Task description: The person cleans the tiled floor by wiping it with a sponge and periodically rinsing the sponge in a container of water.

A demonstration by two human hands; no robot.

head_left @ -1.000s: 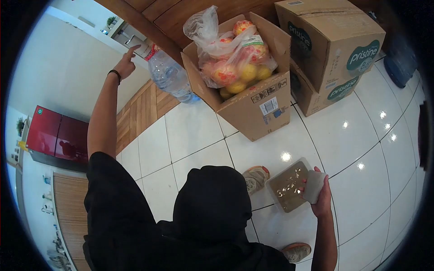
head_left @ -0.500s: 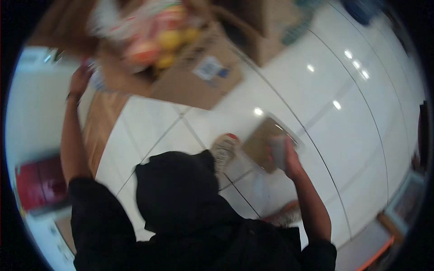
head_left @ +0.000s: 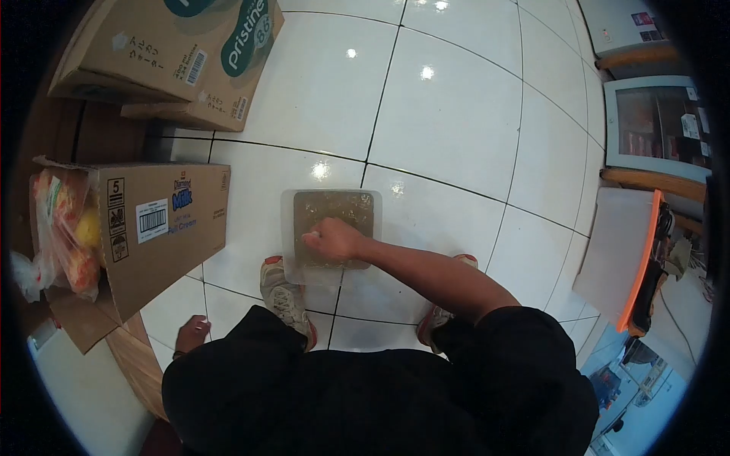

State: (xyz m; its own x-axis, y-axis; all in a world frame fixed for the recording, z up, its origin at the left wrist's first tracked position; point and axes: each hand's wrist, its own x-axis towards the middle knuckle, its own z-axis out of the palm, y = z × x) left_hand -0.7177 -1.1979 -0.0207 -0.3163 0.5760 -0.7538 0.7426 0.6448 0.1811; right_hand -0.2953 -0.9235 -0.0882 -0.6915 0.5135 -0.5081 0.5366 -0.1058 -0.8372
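A see-through plastic tub (head_left: 289,251) stands on the floor between my shoes, with murky brown water in it. Over the middle of the tub is my right hand (head_left: 334,239), closed into a fist; whatever it holds, if anything, is hidden. My left hand (head_left: 192,334) hangs low at the left, near my hip, with its fingers loosely bent and nothing visible in them. Closest to it is a cardboard milk carton box (head_left: 171,220), standing on the floor.
A plastic bag of red and yellow fruit (head_left: 74,239) sits at the milk box's open end. Two stacked "Pristine" boxes (head_left: 182,61) stand behind. On the right are a glass-fronted cabinet (head_left: 654,125) and an orange-edged bin (head_left: 620,251). White tiles (head_left: 449,121) cover the floor.
My left hand has come down from the box side to near my hip. My right hand, which held a greyish thing beside the tub, is now a fist over it. The view has turned.
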